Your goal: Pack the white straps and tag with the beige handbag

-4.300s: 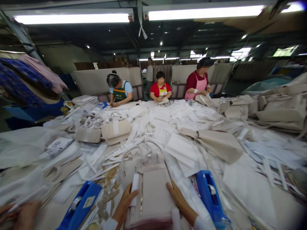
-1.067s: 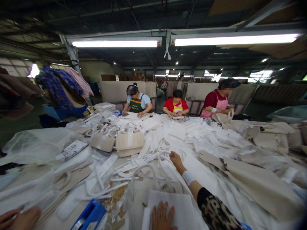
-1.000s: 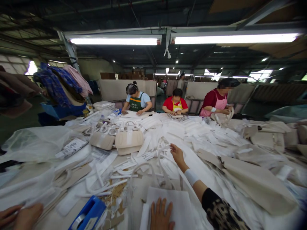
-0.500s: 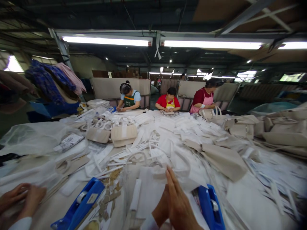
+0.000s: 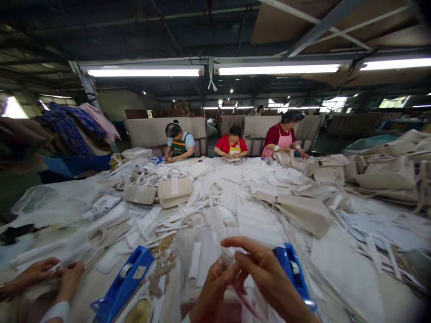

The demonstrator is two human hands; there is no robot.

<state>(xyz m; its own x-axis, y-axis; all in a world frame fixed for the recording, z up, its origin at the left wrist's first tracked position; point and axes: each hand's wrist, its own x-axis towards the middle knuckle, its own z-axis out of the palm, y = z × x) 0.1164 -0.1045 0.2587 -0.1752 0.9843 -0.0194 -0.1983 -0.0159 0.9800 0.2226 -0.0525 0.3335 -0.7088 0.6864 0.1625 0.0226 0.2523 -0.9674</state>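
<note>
My left hand [image 5: 215, 285] is closed at the bottom centre, its fingers pinched on a thin clear strip or plastic edge too blurred to name. Beside and touching it, my right hand [image 5: 261, 269] has its index finger stretched out to the left, with the thumb and other fingers bent close to the left hand's fingertips. Below and behind the hands lies a clear plastic bag [image 5: 183, 251] with a beige bag's handle showing through. A blue tape dispenser [image 5: 294, 273] stands right of my right hand. Another blue tape dispenser [image 5: 126, 282] is further left.
A co-worker's hands [image 5: 63, 276] work at the lower left. Beige handbags [image 5: 175, 190], white foam sheets [image 5: 259, 222] and paper scraps cover the table. A roll of tape [image 5: 139, 310] lies near the front. Three people sit or stand across the table.
My hands have gone from nearly flat together to bent fingers meeting at the fingertips. The view has shifted slightly. The co-worker's hands at left have moved right and apart.
</note>
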